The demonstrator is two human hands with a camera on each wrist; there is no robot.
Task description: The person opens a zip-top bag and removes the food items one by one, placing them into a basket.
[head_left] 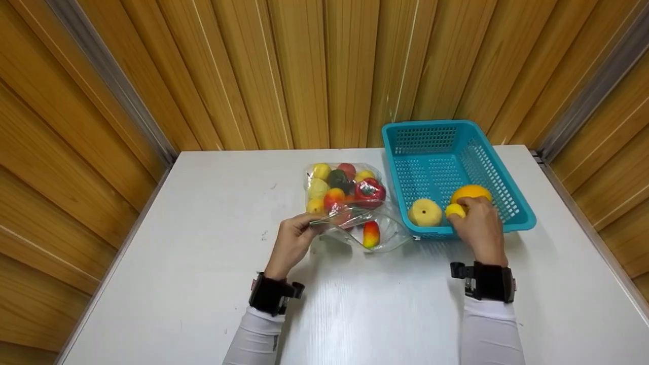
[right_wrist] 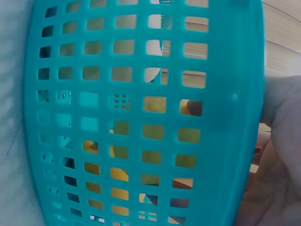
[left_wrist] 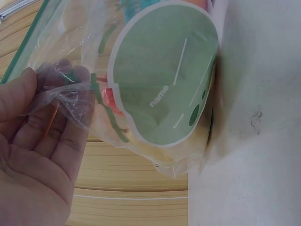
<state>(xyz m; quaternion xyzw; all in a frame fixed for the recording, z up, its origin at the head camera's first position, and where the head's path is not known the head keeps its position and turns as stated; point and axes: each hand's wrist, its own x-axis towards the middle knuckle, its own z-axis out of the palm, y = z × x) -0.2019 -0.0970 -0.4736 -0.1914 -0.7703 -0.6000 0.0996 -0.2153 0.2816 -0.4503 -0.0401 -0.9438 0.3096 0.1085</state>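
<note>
My left hand pinches the edge of a clear plastic zip bag at its mouth, which gapes toward me. Several fruits and vegetables fill the bag, including a red bell pepper; a small red-and-yellow mango lies near the mouth. In the left wrist view a green label covers one side of the bag. Over the near end of a teal basket, my right hand holds a small yellow fruit, like a lemon. The basket wall hides most of its fingers in the right wrist view.
Inside the basket, a pale yellow round fruit sits at the near left corner and an orange-yellow fruit lies just beyond the right hand. The basket stands right of the bag on a white table. Wood-look panel walls enclose the table.
</note>
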